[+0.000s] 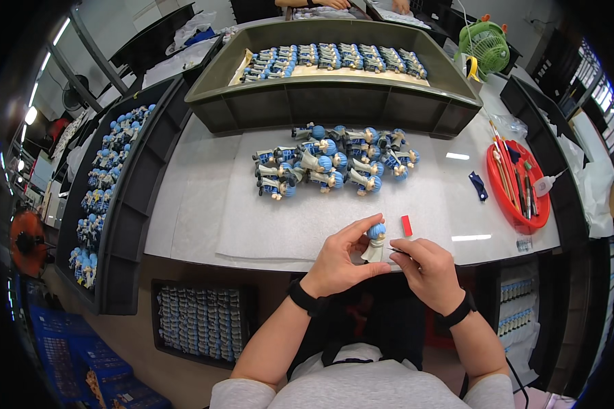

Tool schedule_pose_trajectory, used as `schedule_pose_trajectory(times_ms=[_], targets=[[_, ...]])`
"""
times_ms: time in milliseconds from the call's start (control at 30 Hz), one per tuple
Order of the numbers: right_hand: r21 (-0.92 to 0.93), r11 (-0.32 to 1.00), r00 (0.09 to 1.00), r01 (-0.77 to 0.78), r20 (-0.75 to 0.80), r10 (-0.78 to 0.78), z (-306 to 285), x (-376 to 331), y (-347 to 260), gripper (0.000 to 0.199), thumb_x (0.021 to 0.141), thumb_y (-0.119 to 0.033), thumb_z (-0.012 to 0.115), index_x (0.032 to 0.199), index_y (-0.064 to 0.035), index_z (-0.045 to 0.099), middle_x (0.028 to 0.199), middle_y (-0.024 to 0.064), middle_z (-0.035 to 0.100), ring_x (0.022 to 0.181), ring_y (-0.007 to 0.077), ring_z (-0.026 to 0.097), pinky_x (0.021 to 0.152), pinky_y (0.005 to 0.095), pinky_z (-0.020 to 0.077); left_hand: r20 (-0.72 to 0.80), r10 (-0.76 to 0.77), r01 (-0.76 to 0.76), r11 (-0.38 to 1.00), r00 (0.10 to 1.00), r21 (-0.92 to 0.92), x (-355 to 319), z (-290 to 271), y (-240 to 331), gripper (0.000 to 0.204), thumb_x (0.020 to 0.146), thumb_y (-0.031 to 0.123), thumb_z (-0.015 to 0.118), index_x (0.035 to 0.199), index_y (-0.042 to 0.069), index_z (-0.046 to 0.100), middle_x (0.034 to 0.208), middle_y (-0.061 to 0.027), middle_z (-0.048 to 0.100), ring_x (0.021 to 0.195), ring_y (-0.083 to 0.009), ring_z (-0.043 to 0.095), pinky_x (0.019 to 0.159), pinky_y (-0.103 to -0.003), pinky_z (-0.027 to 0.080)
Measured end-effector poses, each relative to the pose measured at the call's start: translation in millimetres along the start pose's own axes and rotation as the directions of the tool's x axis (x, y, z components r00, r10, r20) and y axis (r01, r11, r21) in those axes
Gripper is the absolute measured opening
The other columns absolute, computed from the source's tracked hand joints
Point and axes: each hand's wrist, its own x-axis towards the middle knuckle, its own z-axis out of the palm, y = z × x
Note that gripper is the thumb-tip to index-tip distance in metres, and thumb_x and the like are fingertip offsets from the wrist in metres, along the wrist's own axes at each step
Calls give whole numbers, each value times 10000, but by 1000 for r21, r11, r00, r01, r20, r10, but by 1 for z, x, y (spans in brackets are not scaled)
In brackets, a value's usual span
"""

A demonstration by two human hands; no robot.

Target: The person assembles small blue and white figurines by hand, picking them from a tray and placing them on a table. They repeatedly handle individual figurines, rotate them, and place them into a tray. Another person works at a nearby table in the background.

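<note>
Near the table's front edge, my left hand is closed around a small figurine with blue hair and a whitish robe, held upright between thumb and fingers. Just to its right, my right hand pinches a thin dark tool, its tip pointing at the figurine; the hand hides most of it, so its kind is unclear. A small red block lies on the table beyond my right hand. Farther back, a loose group of similar figurines lies on white sheeting.
Behind the group stands a large grey-green bin with rows of figurines. Dark crates of figurines stand at left and below the table. To the right are a red tray with brushes, a dark blue piece and a green fan.
</note>
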Motion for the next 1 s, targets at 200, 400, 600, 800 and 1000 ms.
schedule_pose_trajectory(times_ms=[200, 400, 600, 800, 1000], targets=[[-70, 997, 999, 19, -25, -21, 5, -1, 3, 121, 763, -122, 701, 845, -64, 633, 645, 78, 559, 571, 247, 564, 514, 338, 442, 36, -37, 38, 999, 999, -10, 0, -1, 3, 758, 700, 92, 795, 1346, 22, 406, 1192, -94, 541, 998, -126, 546, 865, -270, 463], [-91, 994, 997, 58, -44, -62, 9, 1, 5, 120, 750, -127, 709, 825, -69, 636, 641, 74, 557, 567, 241, 562, 507, 339, 443, 31, -8, 9, 1000, 999, -8, -1, -1, 0, 745, 712, 125, 793, 1347, 34, 415, 1133, -86, 572, 945, -115, 561, 829, -265, 479], [-105, 991, 995, 88, -45, -93, 9, 1, 6, 131, 739, -129, 716, 823, -67, 637, 636, 71, 551, 568, 237, 560, 509, 337, 445, 84, -86, 85, 996, 993, 14, -1, -4, 4, 771, 708, 62, 781, 1361, 14, 375, 1304, -116, 494, 1115, -158, 525, 961, -304, 438], [-101, 990, 994, 101, -37, -105, 10, 0, 8, 136, 734, -131, 721, 824, -70, 639, 637, 69, 549, 571, 233, 560, 509, 336, 444, 104, -84, 82, 996, 991, 17, -1, -4, 6, 757, 716, 55, 772, 1360, 12, 376, 1304, -112, 495, 1109, -155, 526, 953, -299, 442], [-109, 989, 995, 98, -27, -101, 10, 0, 8, 133, 732, -133, 724, 815, -70, 642, 625, 65, 537, 562, 229, 553, 502, 335, 438, 119, -81, 81, 997, 990, -2, -1, -5, 5, 748, 723, 51, 766, 1360, 10, 375, 1303, -111, 496, 1106, -153, 526, 953, -297, 440]])
